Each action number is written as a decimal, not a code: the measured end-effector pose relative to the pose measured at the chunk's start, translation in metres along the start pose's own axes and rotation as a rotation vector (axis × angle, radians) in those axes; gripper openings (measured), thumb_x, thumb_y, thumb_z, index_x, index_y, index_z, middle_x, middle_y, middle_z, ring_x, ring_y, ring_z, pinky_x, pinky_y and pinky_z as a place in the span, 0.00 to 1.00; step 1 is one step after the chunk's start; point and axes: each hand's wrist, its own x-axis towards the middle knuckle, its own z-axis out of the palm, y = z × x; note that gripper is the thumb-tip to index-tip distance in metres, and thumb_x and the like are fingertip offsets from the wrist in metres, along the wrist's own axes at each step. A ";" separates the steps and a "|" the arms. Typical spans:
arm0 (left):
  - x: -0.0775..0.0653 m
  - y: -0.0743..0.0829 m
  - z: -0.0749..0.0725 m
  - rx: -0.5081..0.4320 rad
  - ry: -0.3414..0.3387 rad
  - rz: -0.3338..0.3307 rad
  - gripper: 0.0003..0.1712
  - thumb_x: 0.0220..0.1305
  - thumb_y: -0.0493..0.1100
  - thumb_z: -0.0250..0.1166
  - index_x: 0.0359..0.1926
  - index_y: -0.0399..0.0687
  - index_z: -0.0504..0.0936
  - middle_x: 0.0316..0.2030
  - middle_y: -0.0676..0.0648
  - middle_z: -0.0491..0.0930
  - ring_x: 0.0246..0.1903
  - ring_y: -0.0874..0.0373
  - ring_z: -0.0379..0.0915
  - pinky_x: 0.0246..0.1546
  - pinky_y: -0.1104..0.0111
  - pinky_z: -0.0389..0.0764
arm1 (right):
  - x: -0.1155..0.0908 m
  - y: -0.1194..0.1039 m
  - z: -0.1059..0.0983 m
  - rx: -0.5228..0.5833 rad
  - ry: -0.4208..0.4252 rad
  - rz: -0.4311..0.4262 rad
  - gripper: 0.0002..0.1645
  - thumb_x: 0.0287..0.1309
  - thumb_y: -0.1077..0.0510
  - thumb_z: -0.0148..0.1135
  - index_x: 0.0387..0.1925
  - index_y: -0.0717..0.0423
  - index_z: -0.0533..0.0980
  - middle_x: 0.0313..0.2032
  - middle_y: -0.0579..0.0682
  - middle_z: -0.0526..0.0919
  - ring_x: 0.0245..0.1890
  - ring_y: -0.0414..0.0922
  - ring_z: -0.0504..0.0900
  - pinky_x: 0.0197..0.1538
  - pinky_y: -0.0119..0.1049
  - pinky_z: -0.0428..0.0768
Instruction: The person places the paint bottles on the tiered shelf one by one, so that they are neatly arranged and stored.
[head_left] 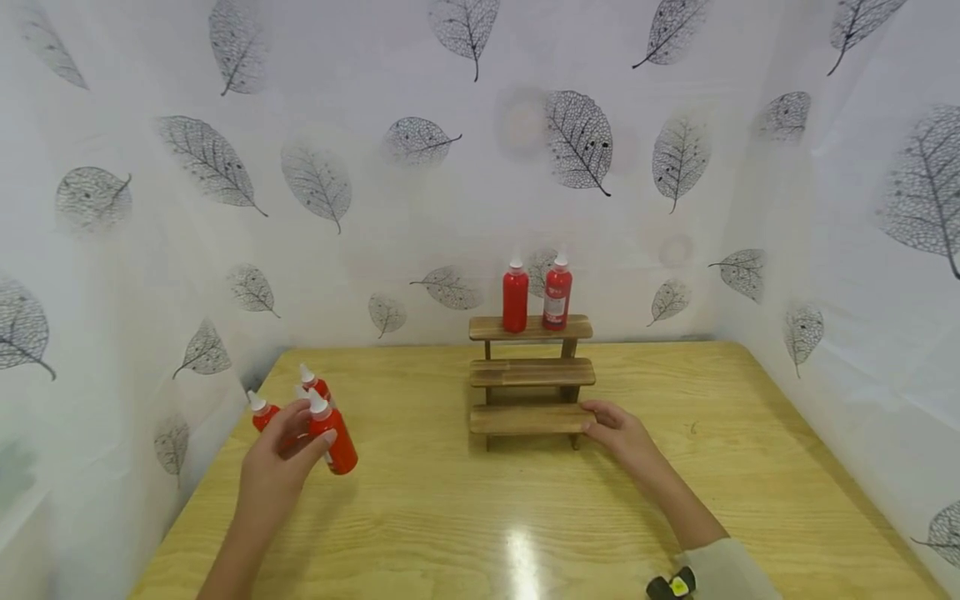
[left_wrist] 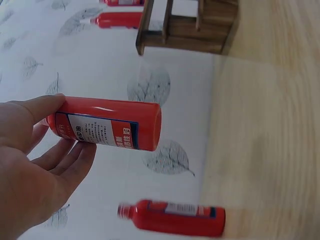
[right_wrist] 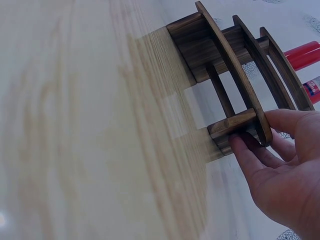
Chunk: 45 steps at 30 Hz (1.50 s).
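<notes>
A red squeeze bottle with a white pointed cap (head_left: 342,446) is gripped near its top by my left hand (head_left: 272,475), tilted and raised over the table's left side. Its printed label faces the left wrist view, where the bottle (left_wrist: 107,122) lies sideways across the picture. Two more red bottles, one behind (head_left: 321,388) and one to the left (head_left: 264,416), stand by that hand, partly hidden. My right hand (head_left: 628,440) pinches the right end of the lowest step of a three-tier wooden stand (head_left: 517,420), thumb above and fingers beneath in the right wrist view.
On the stand's top step stand two red bottles, a left one (head_left: 515,300) and a right one (head_left: 557,297) with its label showing. The wooden table (head_left: 420,500) backs onto a leaf-patterned curtain (head_left: 360,275), which also flanks both sides.
</notes>
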 end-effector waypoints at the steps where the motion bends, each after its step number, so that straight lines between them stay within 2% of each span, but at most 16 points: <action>1: 0.002 0.003 0.004 -0.015 -0.014 0.007 0.36 0.67 0.56 0.68 0.72 0.56 0.67 0.63 0.45 0.76 0.45 0.79 0.75 0.46 0.84 0.77 | 0.000 0.000 0.000 0.000 -0.001 -0.002 0.34 0.69 0.46 0.62 0.71 0.53 0.67 0.76 0.62 0.59 0.78 0.63 0.50 0.74 0.62 0.59; 5: 0.008 0.017 0.020 -0.079 -0.069 0.076 0.35 0.66 0.54 0.68 0.71 0.57 0.69 0.61 0.47 0.77 0.48 0.73 0.78 0.49 0.80 0.79 | -0.001 -0.002 -0.001 0.003 0.001 -0.010 0.34 0.69 0.47 0.62 0.71 0.55 0.66 0.75 0.63 0.59 0.77 0.64 0.50 0.74 0.62 0.59; 8: 0.015 0.026 0.034 -0.128 -0.111 0.117 0.34 0.66 0.53 0.69 0.70 0.56 0.70 0.61 0.47 0.78 0.52 0.65 0.79 0.50 0.78 0.80 | -0.001 -0.001 -0.001 0.003 0.004 -0.011 0.34 0.69 0.47 0.62 0.71 0.55 0.67 0.75 0.62 0.60 0.77 0.63 0.51 0.74 0.62 0.59; 12: 0.023 0.039 0.054 -0.144 -0.146 0.146 0.32 0.65 0.52 0.70 0.69 0.58 0.72 0.60 0.48 0.79 0.57 0.54 0.77 0.52 0.78 0.79 | 0.001 0.001 0.000 -0.002 0.004 -0.005 0.34 0.69 0.46 0.61 0.71 0.53 0.67 0.75 0.60 0.60 0.78 0.62 0.51 0.74 0.62 0.60; 15: 0.030 0.049 0.069 -0.149 -0.171 0.198 0.30 0.65 0.50 0.71 0.67 0.59 0.74 0.59 0.48 0.80 0.57 0.52 0.77 0.55 0.74 0.80 | 0.001 0.002 0.000 0.000 0.003 -0.003 0.34 0.69 0.46 0.61 0.71 0.53 0.67 0.75 0.60 0.60 0.77 0.62 0.52 0.74 0.62 0.61; 20: 0.044 0.062 0.094 -0.198 -0.208 0.295 0.28 0.63 0.45 0.72 0.64 0.57 0.77 0.55 0.47 0.82 0.55 0.53 0.78 0.59 0.60 0.81 | 0.002 0.004 0.001 0.011 0.002 -0.009 0.33 0.69 0.47 0.61 0.71 0.53 0.67 0.75 0.60 0.61 0.77 0.62 0.53 0.73 0.62 0.62; 24: 0.053 0.073 0.114 -0.231 -0.235 0.343 0.28 0.62 0.41 0.72 0.63 0.53 0.77 0.54 0.45 0.82 0.54 0.51 0.79 0.58 0.58 0.82 | 0.003 0.004 0.001 0.007 0.004 -0.009 0.34 0.69 0.46 0.62 0.70 0.53 0.67 0.75 0.60 0.62 0.77 0.62 0.53 0.73 0.62 0.62; 30: 0.064 0.096 0.148 -0.260 -0.263 0.364 0.27 0.62 0.40 0.72 0.62 0.54 0.78 0.54 0.46 0.83 0.53 0.51 0.80 0.55 0.61 0.84 | 0.003 0.004 0.000 0.000 0.018 0.000 0.34 0.68 0.46 0.63 0.70 0.52 0.68 0.74 0.60 0.63 0.76 0.62 0.55 0.72 0.62 0.64; 35: 0.075 0.111 0.177 -0.245 -0.277 0.397 0.27 0.64 0.42 0.72 0.63 0.57 0.77 0.54 0.49 0.83 0.53 0.52 0.80 0.53 0.61 0.85 | 0.003 0.004 -0.001 -0.013 0.027 0.001 0.34 0.67 0.46 0.64 0.70 0.53 0.68 0.74 0.61 0.64 0.76 0.62 0.57 0.72 0.60 0.66; 38: 0.079 0.120 0.189 -0.232 -0.284 0.401 0.28 0.64 0.44 0.71 0.64 0.57 0.76 0.54 0.49 0.82 0.52 0.53 0.80 0.53 0.61 0.85 | 0.002 0.003 -0.001 -0.017 0.022 -0.002 0.34 0.68 0.47 0.63 0.70 0.54 0.68 0.74 0.61 0.63 0.76 0.62 0.57 0.72 0.60 0.66; 42: 0.085 0.130 0.204 -0.230 -0.300 0.412 0.28 0.64 0.43 0.71 0.65 0.52 0.76 0.55 0.46 0.83 0.53 0.51 0.81 0.55 0.58 0.84 | 0.001 0.000 -0.001 -0.001 0.023 -0.001 0.34 0.68 0.48 0.63 0.70 0.55 0.68 0.74 0.62 0.63 0.76 0.62 0.57 0.72 0.60 0.66; 45: 0.089 0.133 0.215 -0.235 -0.318 0.406 0.29 0.65 0.43 0.70 0.66 0.51 0.75 0.56 0.46 0.82 0.53 0.51 0.81 0.56 0.58 0.83 | 0.001 0.000 0.000 -0.004 0.033 0.004 0.34 0.67 0.48 0.64 0.70 0.55 0.69 0.73 0.63 0.63 0.75 0.62 0.58 0.72 0.59 0.67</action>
